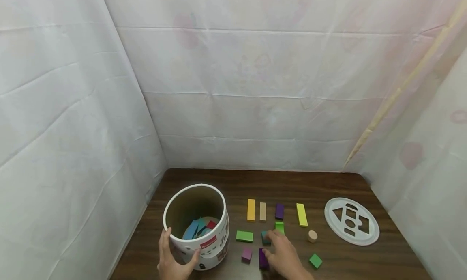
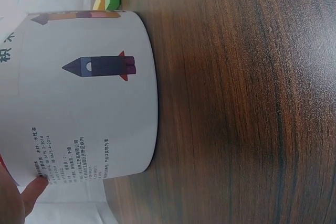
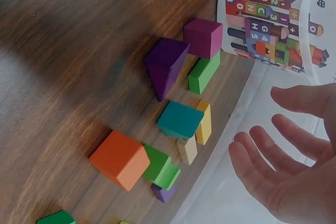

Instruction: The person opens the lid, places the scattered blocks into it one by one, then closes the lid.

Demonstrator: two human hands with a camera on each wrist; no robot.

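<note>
My left hand (image 1: 176, 260) holds the near side of a white cylindrical bucket (image 1: 213, 247), fingers up at its rim and thumb on the printed wall. In the left wrist view the thumb (image 2: 32, 192) lies against the bucket's printed side. Several blue, teal and red blocks (image 1: 191, 230) lie inside it. My right hand (image 1: 284, 253) hovers over the loose blocks with its fingers apart and nothing between them. Nearest to it are a teal block (image 3: 180, 119), a purple triangular block (image 3: 167, 65) and an orange cube (image 3: 119, 158), which the hand hides in the head view.
A magenta cube (image 1: 247, 255) and a green block (image 1: 244, 236) lie near the bucket. Farther back are orange (image 1: 251, 210), tan (image 1: 262, 212), purple (image 1: 279, 211) and yellow (image 1: 301, 214) blocks. A white lid (image 1: 333, 219) with shaped holes lies right. White sheets surround the table.
</note>
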